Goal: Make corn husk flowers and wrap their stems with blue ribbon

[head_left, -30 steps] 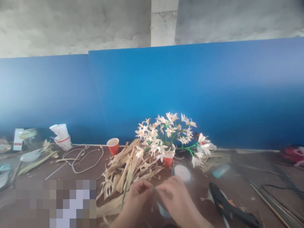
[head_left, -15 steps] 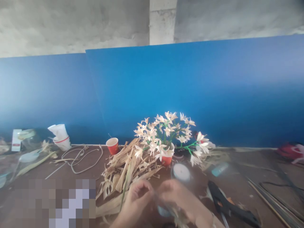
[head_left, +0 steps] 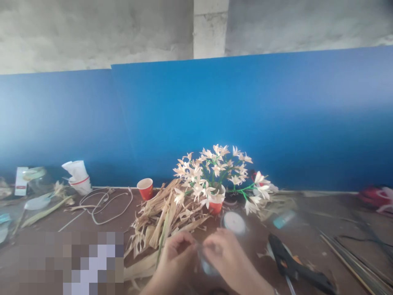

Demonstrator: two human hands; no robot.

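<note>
My left hand (head_left: 178, 256) and my right hand (head_left: 226, 256) are close together at the front middle of the table, thumbs and fingertips pinched toward each other. Whatever lies between the fingertips is too small and blurred to make out. Just beyond my left hand spreads a heap of dried corn husks (head_left: 167, 209). White flowers on green stems (head_left: 217, 168) stand in a red-and-white paper cup (head_left: 216, 203) behind my hands. A round white spool-like thing (head_left: 235, 222) lies past my right hand. A blurred pale-blue object (head_left: 208, 268) shows below, between my wrists.
A black glue gun (head_left: 296, 266) lies right of my right hand, with long thin sticks (head_left: 353, 262) farther right. Left stand a red paper cup (head_left: 145, 189), a looped white cord (head_left: 101, 207) and stacked white cups (head_left: 79, 180). A blue panel (head_left: 196, 114) rises behind the table.
My right hand has turned slightly and its wrist has shifted, with its fingers still pinched. The pale flower-like bits below my right wrist are no longer visible. My left hand has barely moved.
</note>
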